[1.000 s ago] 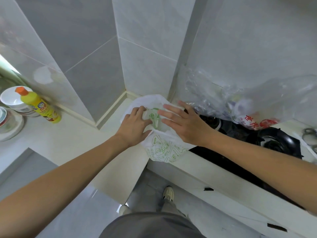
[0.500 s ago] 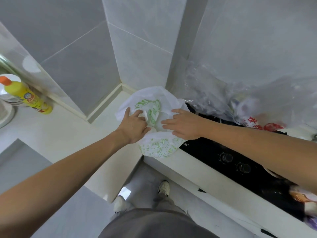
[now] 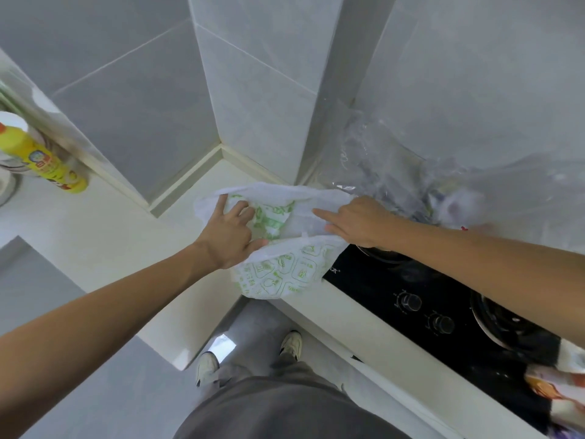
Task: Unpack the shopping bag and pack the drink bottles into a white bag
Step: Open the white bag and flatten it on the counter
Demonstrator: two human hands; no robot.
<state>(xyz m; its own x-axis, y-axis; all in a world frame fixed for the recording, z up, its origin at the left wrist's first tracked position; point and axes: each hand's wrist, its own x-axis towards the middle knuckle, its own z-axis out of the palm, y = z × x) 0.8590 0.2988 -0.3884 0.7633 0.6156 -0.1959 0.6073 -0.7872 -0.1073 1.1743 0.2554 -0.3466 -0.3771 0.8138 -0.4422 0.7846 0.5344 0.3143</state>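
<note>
A white bag [image 3: 285, 274] with green print lies on the counter corner beside the stove, its lower part hanging over the front edge. My left hand [image 3: 229, 237] hooks its fingers into the left side of the bag's mouth, thumb at the near rim. My right hand [image 3: 356, 221] holds the right side of the mouth, index finger laid straight along the film. Between them the mouth is stretched wide. Behind my right hand a clear plastic shopping bag [image 3: 408, 172] slumps against the wall with blurred items [image 3: 459, 204] inside. I cannot make out any drink bottle.
A black glass stove [image 3: 373, 286] with two knobs [image 3: 410, 301] fills the counter to the right. A colourful packet [image 3: 563, 384] lies at its near right end. A yellow bottle [image 3: 44, 163] stands at the far left against the tiled wall.
Both hands have moved apart, pulling the white bag's mouth wider. My right hand shifted right toward the clear bag. My view has swung a little to the right.
</note>
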